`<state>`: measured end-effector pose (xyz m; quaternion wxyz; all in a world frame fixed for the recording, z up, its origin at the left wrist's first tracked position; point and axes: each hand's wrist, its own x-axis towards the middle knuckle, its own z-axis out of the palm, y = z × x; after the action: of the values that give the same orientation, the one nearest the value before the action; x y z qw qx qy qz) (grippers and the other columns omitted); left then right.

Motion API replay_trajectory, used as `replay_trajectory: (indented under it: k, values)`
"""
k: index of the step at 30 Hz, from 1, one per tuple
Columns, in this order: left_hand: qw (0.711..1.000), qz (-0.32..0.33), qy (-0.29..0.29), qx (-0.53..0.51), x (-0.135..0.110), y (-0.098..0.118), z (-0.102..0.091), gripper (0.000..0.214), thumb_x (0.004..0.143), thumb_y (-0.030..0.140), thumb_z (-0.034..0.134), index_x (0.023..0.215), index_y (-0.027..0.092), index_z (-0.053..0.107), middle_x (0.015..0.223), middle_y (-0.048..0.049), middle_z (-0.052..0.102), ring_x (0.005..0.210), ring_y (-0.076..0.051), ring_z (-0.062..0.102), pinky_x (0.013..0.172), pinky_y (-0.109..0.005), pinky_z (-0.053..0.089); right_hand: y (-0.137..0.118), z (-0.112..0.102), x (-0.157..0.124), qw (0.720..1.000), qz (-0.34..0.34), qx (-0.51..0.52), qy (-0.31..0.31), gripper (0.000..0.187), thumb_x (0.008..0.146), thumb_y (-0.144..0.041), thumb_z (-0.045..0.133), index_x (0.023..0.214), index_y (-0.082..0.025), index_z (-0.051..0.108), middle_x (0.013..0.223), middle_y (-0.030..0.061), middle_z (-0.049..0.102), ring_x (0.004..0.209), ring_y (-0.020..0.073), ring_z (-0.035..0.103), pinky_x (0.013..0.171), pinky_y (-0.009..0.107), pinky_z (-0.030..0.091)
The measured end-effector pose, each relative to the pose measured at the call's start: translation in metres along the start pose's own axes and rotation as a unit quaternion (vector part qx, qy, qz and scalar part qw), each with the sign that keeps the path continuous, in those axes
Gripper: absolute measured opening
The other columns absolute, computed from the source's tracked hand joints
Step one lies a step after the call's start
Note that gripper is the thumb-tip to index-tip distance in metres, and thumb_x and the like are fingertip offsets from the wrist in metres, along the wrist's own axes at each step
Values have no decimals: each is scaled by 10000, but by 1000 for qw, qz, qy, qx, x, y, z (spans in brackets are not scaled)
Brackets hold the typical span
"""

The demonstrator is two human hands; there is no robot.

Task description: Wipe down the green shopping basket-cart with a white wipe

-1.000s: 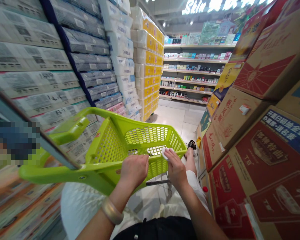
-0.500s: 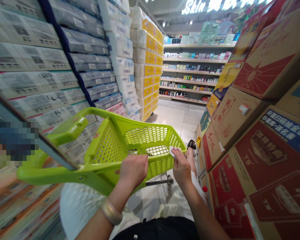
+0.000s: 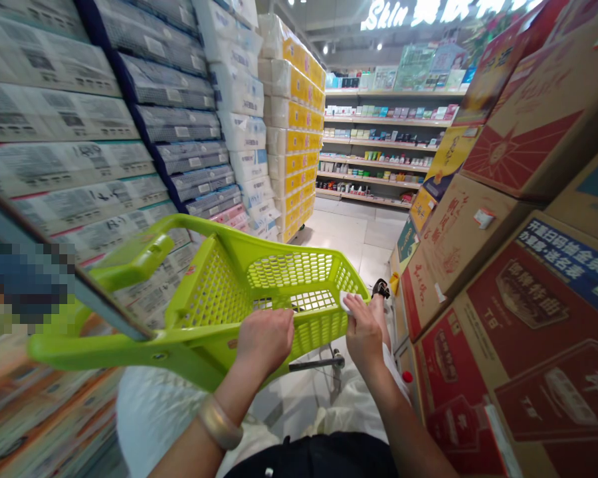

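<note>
A lime-green plastic shopping cart stands across in front of me, its lattice basket tipped toward my lap. My left hand, with a gold bangle on its wrist, is closed over the basket's near rim; its fingertips are hidden behind the knuckles. At the basket's right end, my right hand presses a white wipe against the rim, fingers held together and stretched over it. Only a small edge of the wipe shows.
Stacked wrapped packs rise on the left, with yellow-and-white packs beyond them. Cardboard cartons crowd the right side. Shelves of small goods stand at the back. A metal pole slants across the left foreground.
My right hand and the wipe have shifted very slightly right along the rim. My left hand keeps its place, and the view has moved a little.
</note>
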<state>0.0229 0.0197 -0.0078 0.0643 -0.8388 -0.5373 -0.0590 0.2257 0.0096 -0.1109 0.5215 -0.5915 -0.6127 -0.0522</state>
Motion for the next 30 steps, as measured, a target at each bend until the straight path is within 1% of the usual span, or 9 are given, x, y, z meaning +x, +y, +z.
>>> replay_trajectory:
  k: [5, 7, 12, 14, 18, 20, 23, 25, 30]
  values:
    - [1000, -1, 2, -7, 0, 1, -1, 318, 936, 267, 387, 904, 197, 696, 850, -101, 736, 802, -261, 677, 720, -361, 445, -23, 6, -6, 990, -95, 66, -83, 417, 914, -100, 429, 1240, -246, 645, 1288, 64, 653, 1290, 208, 541, 1088, 423, 458]
    - [1000, 2, 2, -9, -1, 1, -2, 312, 936, 263, 389, 902, 194, 692, 847, -100, 735, 805, -255, 676, 726, -356, 442, -18, 5, -4, 993, -80, 54, -66, 418, 908, -93, 422, 1227, -233, 653, 1270, 75, 663, 1272, 216, 558, 1078, 438, 467]
    - [1000, -1, 4, -19, -1, 1, -1, 307, 931, 262, 392, 877, 194, 686, 843, -101, 733, 806, -259, 672, 727, -361, 434, 4, -1, 0, 1000, 17, 0, 5, 415, 877, -77, 407, 1163, -180, 688, 1216, 126, 685, 1244, 266, 579, 1054, 525, 468]
    - [1000, -4, 4, -24, 0, 1, -1, 302, 928, 261, 397, 868, 188, 683, 840, -108, 732, 805, -258, 672, 729, -359, 433, -5, 1, -3, 1000, -9, 16, -15, 419, 885, -78, 411, 1185, -199, 678, 1240, 108, 675, 1267, 253, 560, 1065, 505, 464]
    - [1000, 2, 5, -19, -1, 1, -1, 313, 933, 261, 386, 881, 193, 687, 846, -108, 732, 799, -270, 674, 728, -368, 439, -25, 6, -8, 988, -105, 62, -90, 422, 914, -88, 418, 1242, -231, 642, 1293, 68, 648, 1288, 207, 542, 1084, 427, 462]
    - [1000, 3, 4, -16, -1, 1, -1, 318, 934, 264, 385, 896, 197, 694, 847, -105, 733, 798, -273, 675, 729, -371, 444, -20, 4, -5, 992, -92, 50, -76, 412, 915, -90, 411, 1224, -213, 653, 1275, 84, 658, 1275, 217, 555, 1074, 437, 470]
    - [1000, 3, 7, -13, -1, 1, -1, 315, 931, 261, 393, 904, 200, 701, 841, -98, 735, 800, -266, 678, 732, -365, 447, -1, -1, 0, 1000, -19, 3, -12, 408, 890, -79, 397, 1163, -175, 686, 1215, 125, 687, 1234, 255, 590, 1040, 492, 489]
    - [1000, 3, 11, -11, -1, 2, -1, 317, 931, 257, 391, 900, 201, 701, 837, -94, 737, 803, -264, 681, 731, -363, 448, 5, -3, 0, 1000, 4, -11, 7, 415, 877, -72, 396, 1153, -169, 690, 1205, 133, 690, 1227, 263, 594, 1038, 508, 485]
    - [1000, 7, 13, -1, 0, 2, 0, 332, 939, 260, 376, 921, 204, 703, 854, -89, 744, 805, -274, 686, 719, -372, 450, -17, 4, -6, 992, -86, 51, -75, 431, 902, -87, 428, 1241, -239, 644, 1293, 71, 647, 1290, 221, 541, 1088, 449, 455]
